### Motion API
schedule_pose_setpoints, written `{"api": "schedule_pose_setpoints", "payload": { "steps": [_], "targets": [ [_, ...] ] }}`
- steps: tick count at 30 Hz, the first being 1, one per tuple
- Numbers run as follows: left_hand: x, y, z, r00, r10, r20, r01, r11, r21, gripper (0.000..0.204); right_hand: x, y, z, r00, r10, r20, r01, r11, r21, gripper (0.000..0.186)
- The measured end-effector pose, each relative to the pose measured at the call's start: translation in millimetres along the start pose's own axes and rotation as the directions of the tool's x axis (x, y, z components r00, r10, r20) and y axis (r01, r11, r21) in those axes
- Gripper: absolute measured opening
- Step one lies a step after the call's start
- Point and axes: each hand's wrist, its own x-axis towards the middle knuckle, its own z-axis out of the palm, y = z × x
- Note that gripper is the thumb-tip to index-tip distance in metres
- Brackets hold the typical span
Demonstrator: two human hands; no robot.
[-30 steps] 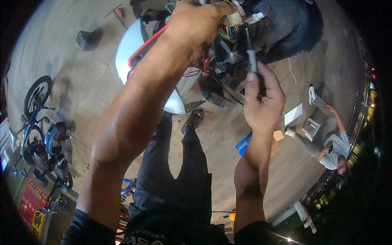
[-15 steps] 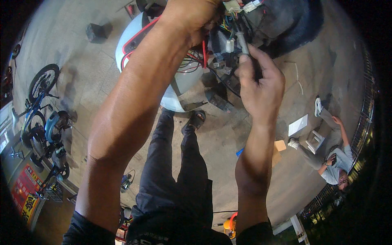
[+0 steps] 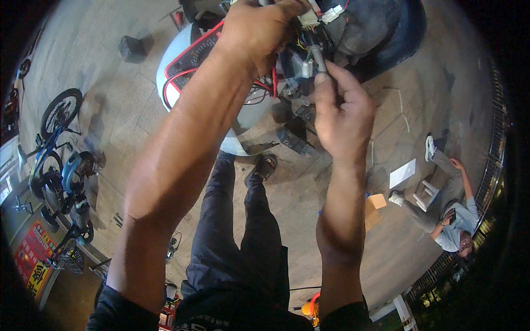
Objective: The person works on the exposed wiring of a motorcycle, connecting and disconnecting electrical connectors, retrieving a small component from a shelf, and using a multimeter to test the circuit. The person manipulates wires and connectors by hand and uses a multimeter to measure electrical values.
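My right hand (image 3: 345, 113) pinches a grey tubular connector (image 3: 318, 58) between thumb and forefinger; wires run into its upper end. At the top edge, my left hand (image 3: 259, 30) is closed with curled fingers, and what it grips is mostly hidden behind it. White plug connectors (image 3: 307, 69) and thin coloured wires hang between the two hands. Behind my left forearm, a black device with a red rim (image 3: 190, 58) rests on a light-blue vehicle panel (image 3: 165, 52). Red and black leads run near it.
A dark curved vehicle part (image 3: 389, 44) fills the upper right. A dark block (image 3: 131, 49) lies on the paving at upper left. Parked bicycles (image 3: 58, 113) line the left side. At right a person (image 3: 455, 218) sits near a white sheet (image 3: 402, 173) and cardboard (image 3: 374, 212).
My right hand and the grey connector have shifted slightly left, still together. My left hand remains closed by the wiring, and the whole view has moved a little.
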Motion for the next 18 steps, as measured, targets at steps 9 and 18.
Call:
{"api": "schedule_pose_setpoints", "payload": {
  "steps": [9,18],
  "targets": [
    [6.0,-21.5,2.8,0.956,0.283,0.072,-0.282,0.959,-0.017,0.014,2.8,14.3,-6.3,0.99,0.079,0.115,-0.098,0.981,0.167,0.027],
    [-41.7,-33.7,0.2,0.949,0.316,0.002,-0.311,0.932,0.184,0.022,7.9,43.6,-24.9,0.977,0.2,0.076,-0.213,0.945,0.247,0.024]
  ]
}}
